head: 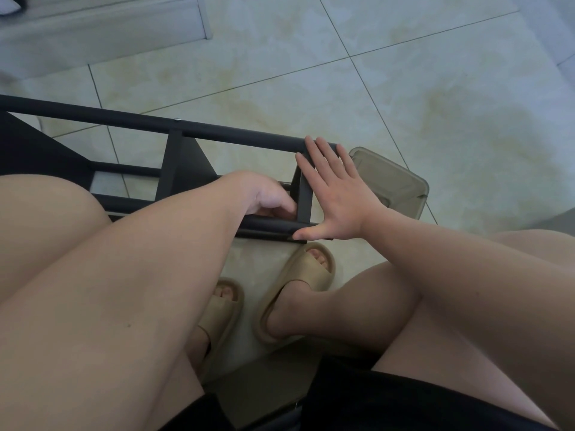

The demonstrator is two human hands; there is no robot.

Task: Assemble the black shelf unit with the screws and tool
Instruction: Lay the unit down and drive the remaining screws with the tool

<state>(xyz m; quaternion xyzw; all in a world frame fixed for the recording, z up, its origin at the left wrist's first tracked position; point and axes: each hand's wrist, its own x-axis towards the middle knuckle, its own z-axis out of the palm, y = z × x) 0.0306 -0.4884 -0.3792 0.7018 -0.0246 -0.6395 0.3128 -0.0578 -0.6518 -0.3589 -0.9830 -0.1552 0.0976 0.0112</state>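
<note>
The black shelf unit (174,157) lies on its side across the tiled floor in front of my knees, its long tubes running from the left edge to the centre. My right hand (336,194) lies flat with spread, straight fingers against the frame's right end, thumb on the lower tube. My left hand (264,194) reaches inside the frame just left of the end upright, fingers curled; what they hold is hidden. A small silver screw head (178,119) shows on the top tube. No tool is visible.
A translucent grey plastic container (392,181) sits on the floor just right of the frame's end, behind my right hand. My feet in beige slippers (298,284) are under the frame's near edge. A white step or ledge (102,29) lies at the far left.
</note>
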